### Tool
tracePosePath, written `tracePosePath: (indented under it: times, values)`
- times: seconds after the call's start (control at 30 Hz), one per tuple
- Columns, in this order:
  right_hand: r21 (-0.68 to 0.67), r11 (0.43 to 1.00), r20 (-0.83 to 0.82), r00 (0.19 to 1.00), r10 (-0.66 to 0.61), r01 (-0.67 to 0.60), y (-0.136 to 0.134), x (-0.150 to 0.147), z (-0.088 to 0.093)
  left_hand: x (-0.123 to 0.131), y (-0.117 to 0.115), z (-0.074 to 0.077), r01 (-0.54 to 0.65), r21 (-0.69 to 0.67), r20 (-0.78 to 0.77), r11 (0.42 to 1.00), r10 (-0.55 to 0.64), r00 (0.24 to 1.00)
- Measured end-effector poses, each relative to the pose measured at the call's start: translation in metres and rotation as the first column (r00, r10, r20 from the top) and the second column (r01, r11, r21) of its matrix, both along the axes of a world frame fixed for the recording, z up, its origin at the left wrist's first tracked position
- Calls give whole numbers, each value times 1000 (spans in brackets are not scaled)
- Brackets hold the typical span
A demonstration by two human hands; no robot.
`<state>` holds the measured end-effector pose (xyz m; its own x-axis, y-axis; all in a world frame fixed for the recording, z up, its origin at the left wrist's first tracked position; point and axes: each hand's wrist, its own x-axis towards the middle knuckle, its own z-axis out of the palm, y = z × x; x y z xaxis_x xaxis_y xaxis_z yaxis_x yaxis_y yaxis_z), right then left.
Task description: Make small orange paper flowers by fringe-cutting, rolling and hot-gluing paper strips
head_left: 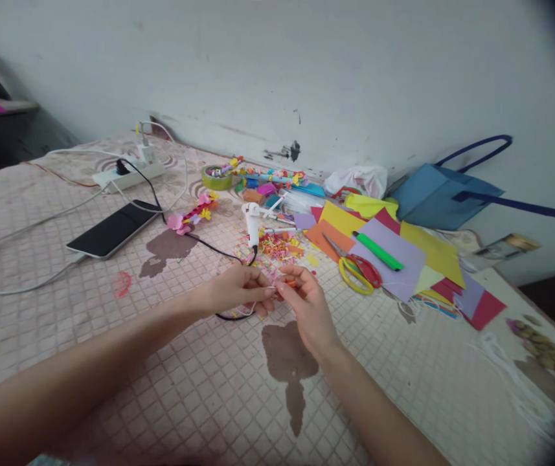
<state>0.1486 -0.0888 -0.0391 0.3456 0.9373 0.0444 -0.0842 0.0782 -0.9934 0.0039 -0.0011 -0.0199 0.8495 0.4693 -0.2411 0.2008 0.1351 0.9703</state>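
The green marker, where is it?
In the head view, the green marker lies on a purple paper sheet, right of the hands and just above the scissors with red and yellow handles.

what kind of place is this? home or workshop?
Likely a home, crafts done on a bed: patterned bedsheet against a scuffed wall, coloured paper sheets, scissors, phone charging off a power strip.

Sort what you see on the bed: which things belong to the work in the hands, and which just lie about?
In hand: left hand and right hand pinch a small orange paper piece; nearby paper scraps, white glue gun.

Lying about: phone, power strip, blue bag, scissors, green marker, coloured sheets.
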Motion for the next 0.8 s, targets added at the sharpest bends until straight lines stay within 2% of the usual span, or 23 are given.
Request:
tracePosePath:
  times: [0.33, 0.5, 0.6, 0.8]
  values:
    - [12, 1000, 18, 1000, -12, 12, 0, 0, -1, 2, -3, 3, -48, -169, 5, 985, 50, 999]
    - [5, 1000, 30, 999, -17, 17, 1, 0, -1, 3, -3, -2, -104, -154, 12, 983, 108, 994]
    - [4, 1000, 24, 1000, -18, 18, 0, 0, -1, 4, -4, -4, -134, -203, 64, 970, 149, 987]
    - [8, 1000, 54, 998, -13, 13, 0, 0, -3, 5, -6, -1, -107, -156, -1, 982, 108, 994]
